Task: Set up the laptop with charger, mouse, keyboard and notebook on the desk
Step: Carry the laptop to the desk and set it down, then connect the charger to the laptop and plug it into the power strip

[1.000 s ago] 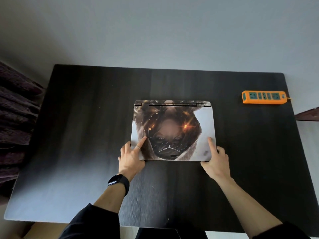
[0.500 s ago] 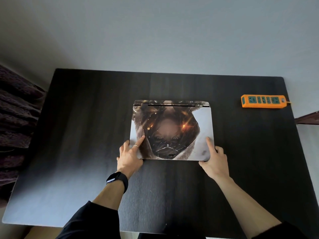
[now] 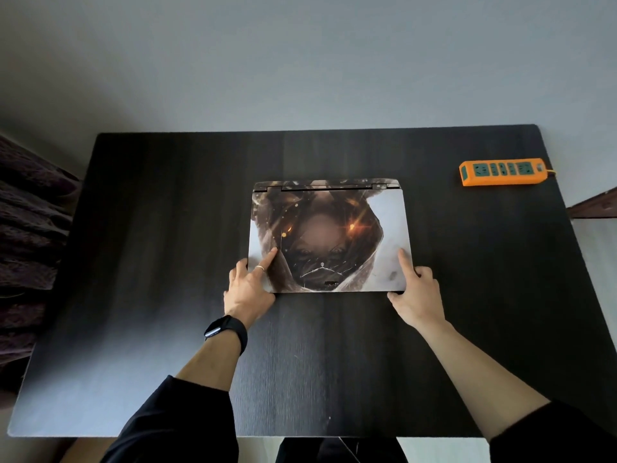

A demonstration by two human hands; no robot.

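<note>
one laptop, lid closed, flat at middle of desk; long axis left-right, hinge edge toward far wall. left hand grasps near-left corner, index finger on lid; right hand grasps near-right corner likewise. one orange power strip far right, well apart.

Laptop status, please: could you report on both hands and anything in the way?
Left hand and right hand hold laptop by its near corners. Laptop shut, flat on desk. Power strip far right, clear of it.
</note>
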